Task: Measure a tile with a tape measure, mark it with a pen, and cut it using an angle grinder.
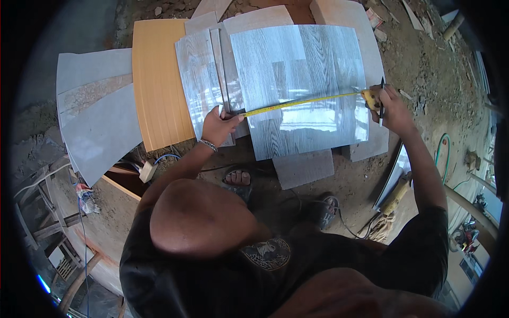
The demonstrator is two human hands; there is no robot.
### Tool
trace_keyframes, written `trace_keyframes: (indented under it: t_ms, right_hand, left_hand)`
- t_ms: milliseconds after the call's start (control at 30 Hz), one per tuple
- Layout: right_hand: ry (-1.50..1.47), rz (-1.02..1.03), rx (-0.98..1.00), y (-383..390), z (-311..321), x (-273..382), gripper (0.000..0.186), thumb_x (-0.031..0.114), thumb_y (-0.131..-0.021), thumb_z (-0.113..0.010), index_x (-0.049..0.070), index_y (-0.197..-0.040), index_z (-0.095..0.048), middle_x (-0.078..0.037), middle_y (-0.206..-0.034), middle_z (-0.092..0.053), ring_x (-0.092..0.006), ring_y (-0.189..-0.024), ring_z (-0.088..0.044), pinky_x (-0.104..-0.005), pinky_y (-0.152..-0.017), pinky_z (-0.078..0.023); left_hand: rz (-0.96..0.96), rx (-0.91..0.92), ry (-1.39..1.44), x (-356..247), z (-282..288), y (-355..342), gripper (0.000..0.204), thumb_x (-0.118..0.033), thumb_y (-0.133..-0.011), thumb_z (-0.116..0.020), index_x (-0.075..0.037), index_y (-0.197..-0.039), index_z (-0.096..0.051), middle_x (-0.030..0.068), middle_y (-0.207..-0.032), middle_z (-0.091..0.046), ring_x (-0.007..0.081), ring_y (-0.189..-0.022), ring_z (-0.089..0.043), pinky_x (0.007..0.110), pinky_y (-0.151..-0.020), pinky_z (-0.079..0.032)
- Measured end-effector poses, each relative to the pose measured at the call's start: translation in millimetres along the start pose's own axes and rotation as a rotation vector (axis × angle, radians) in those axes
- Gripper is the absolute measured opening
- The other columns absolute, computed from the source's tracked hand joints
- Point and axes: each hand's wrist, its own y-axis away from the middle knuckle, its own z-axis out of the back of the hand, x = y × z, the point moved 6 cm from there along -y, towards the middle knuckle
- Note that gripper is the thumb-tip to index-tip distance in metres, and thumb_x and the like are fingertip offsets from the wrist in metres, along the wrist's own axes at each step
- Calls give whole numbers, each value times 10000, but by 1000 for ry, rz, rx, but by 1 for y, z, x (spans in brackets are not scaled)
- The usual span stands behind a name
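A yellow tape (297,104) is stretched across a glossy grey wood-look panel (297,74), from the gap at its left edge to its right edge. My left hand (221,127) is closed at the tape's left end, with a small white piece by its fingers, beside narrower grey panels (199,66). My right hand (395,111) grips the yellow tape-measure case (371,99) at the panel's right edge, along with an upright black pen (381,116).
An orange wood-look sheet (156,79) and pale grey sheets (95,132) lie left. Grey blocks (302,172) support the panels. A power strip (147,171), cables, a cylindrical power tool (395,199) and a green hose (445,139) lie around my sandalled feet and to the right.
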Motion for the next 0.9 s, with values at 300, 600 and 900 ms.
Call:
trace_keyframes:
  t_ms: [300,600,900]
  right_hand:
    - [2,-69,-110,-116,13,-38,445,38,-742,-787,43,-1065,-481,-188,-1048,-603,-394,-961,-613,-449,-818,-512]
    - [-207,-139,-57,-144,10,-4,505,56,-768,-813,65,-1055,-397,-201,-962,-651,-359,-897,-683,-430,-775,-544]
    - [-576,23,211,-158,-43,139,546,170,-733,-837,91,-1076,-419,-200,-987,-629,-382,-934,-650,-447,-789,-515]
  left_hand:
    - [-131,-209,-115,-118,53,-132,462,-241,-768,-885,-61,-739,-461,70,-664,-627,131,-541,-604,310,-492,-485]
    - [-489,-111,-189,-139,23,-93,358,-190,-855,-804,-41,-843,-479,127,-915,-713,170,-834,-694,316,-728,-548]
    - [-439,456,99,-155,-48,-47,373,-83,-871,-802,-74,-900,-430,100,-994,-673,147,-983,-666,301,-848,-545]
